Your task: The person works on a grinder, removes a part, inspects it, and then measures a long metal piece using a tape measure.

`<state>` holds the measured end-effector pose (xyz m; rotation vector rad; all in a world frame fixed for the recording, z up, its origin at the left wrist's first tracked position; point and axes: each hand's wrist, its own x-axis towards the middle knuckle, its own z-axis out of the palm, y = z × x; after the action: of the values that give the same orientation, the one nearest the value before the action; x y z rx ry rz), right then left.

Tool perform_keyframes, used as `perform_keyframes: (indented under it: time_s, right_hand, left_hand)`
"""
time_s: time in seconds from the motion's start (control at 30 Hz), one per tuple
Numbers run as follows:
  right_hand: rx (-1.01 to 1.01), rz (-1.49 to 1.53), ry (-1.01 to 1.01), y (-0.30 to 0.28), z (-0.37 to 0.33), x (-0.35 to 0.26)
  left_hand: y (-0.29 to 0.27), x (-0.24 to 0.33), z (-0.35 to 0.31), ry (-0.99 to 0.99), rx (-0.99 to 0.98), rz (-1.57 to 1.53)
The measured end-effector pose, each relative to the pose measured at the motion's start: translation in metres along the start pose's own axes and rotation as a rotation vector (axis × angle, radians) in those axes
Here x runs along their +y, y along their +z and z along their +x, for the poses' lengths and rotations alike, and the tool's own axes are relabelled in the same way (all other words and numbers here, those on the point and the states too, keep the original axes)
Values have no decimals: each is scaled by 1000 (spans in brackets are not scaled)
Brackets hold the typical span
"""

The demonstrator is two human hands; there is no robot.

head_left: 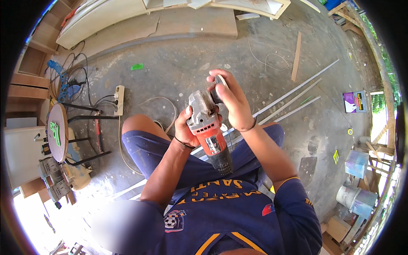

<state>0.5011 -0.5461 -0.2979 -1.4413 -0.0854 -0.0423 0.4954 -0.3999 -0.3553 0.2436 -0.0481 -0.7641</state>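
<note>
An angle grinder (pixel 210 136) with a red body, grey metal head and black rear end is held above my lap, its head pointing away from me. My left hand (pixel 187 124) wraps round the grinder's head from the left side. At the head's far right, my right hand (pixel 231 97) has its fingers curled round the edge of a dark disc (pixel 218 87). How the disc sits on the spindle is partly hidden by those fingers. Both hands are close together, and the grinder tilts slightly with its rear toward my shirt.
Metal strips (pixel 297 89) lie on the concrete floor to the right, near a wooden slat (pixel 296 56). A white power strip (pixel 119 100) with plugged cords is left of my knee, beside a round stool (pixel 57 131). A green piece (pixel 137 66) lies ahead.
</note>
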Motion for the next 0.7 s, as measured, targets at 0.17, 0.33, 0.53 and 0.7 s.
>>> perform_keyframes:
  time_s: [0.17, 0.33, 0.53, 0.7]
  right_hand:
    - [-24, -52, -16, -13, -12, 4]
    - [93, -70, 201, -16, -7, 6]
    - [193, -82, 81, -23, -28, 34]
    - [-13, -392, -462, -31, -38, 39]
  left_hand:
    - [-16, -9, -8, -85, 17, -19]
    - [-20, -23, -6, -159, 55, -20]
    - [-39, -34, -9, -235, 41, -5]
    - [-33, -40, -14, -187, 161, -3]
